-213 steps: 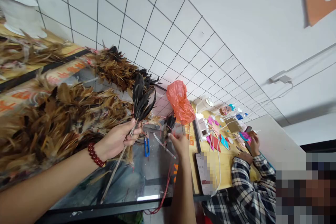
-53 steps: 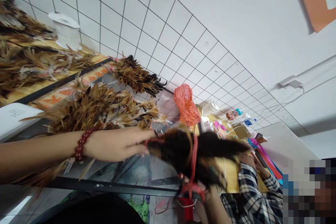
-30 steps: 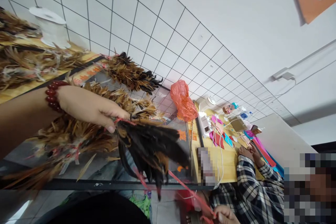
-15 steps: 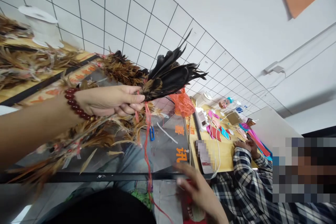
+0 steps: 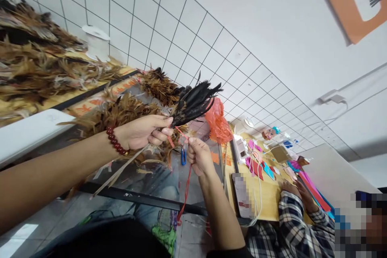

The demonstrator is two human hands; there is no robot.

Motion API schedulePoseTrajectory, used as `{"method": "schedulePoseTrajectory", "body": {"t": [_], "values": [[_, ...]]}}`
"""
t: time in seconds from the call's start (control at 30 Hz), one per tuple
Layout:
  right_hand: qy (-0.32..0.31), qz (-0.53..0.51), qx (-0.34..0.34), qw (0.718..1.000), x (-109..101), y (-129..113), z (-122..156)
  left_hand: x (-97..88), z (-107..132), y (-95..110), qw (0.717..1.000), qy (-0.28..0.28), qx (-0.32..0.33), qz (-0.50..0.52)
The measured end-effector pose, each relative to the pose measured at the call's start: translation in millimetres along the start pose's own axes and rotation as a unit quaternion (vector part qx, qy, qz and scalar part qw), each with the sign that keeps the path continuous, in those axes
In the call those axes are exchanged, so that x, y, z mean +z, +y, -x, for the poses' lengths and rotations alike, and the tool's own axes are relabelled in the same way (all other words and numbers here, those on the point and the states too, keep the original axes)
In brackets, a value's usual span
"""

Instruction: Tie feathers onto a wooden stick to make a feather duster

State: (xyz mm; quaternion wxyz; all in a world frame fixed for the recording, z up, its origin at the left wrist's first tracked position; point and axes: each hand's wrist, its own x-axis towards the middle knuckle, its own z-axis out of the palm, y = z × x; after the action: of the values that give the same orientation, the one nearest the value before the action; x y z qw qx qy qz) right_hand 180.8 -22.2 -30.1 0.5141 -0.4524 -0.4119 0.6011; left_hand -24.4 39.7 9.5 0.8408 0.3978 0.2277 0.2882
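Note:
My left hand, with a red bead bracelet at the wrist, is closed round the base of a bundle of black feathers on a thin stick. The feathers fan up and to the right. My right hand is closed, pinching a red string that runs from the bundle's base and hangs down past the table edge. Both hands are above a glass-topped table.
Piles of brown feathers cover the table's left and back, near a white spool. Blue snips lie on the glass. An orange plastic bag sits behind. A person in a plaid sleeve works at a cluttered wooden desk, right.
My right hand has come up from the lower edge and closed on the red string next to the bundle. The feather bundle has dropped slightly and the view has shifted.

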Motion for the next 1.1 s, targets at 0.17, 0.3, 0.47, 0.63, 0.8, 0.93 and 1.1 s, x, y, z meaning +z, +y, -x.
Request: {"method": "schedulePoseTrajectory", "body": {"t": [0.17,0.3,0.47,0.63,0.8,0.93,1.1], "values": [[0.044,0.107,-0.045,0.992,0.8,20.3,5.2,4.8,1.4,-21.3,0.991,0.057,0.077,-0.089],[0.038,0.252,-0.138,0.957,11.2,18.5,20.8,8.0,2.0,-37.9,0.856,0.183,0.196,-0.441],[0.021,0.257,-0.148,0.955,17.1,13.4,29.6,12.8,8.3,-51.8,0.627,0.231,0.201,-0.716],[0.02,0.362,-0.215,0.907,37.2,28.1,37.6,25.2,8.4,-58.4,0.556,0.233,0.133,-0.787],[-0.007,0.572,-0.25,0.781,36.6,8.6,47.2,25.8,10.2,-72.0,0.537,0.192,0.136,-0.81],[-0.049,0.711,-0.234,0.661,11.9,-25.2,35.2,18.7,19.8,-87.2,0.504,0.082,0.201,-0.836],[-0.183,0.539,-0.151,0.808,-20.9,-19.2,5.0,13.0,32.8,-88.0,0.45,-0.021,0.227,-0.863]]}}
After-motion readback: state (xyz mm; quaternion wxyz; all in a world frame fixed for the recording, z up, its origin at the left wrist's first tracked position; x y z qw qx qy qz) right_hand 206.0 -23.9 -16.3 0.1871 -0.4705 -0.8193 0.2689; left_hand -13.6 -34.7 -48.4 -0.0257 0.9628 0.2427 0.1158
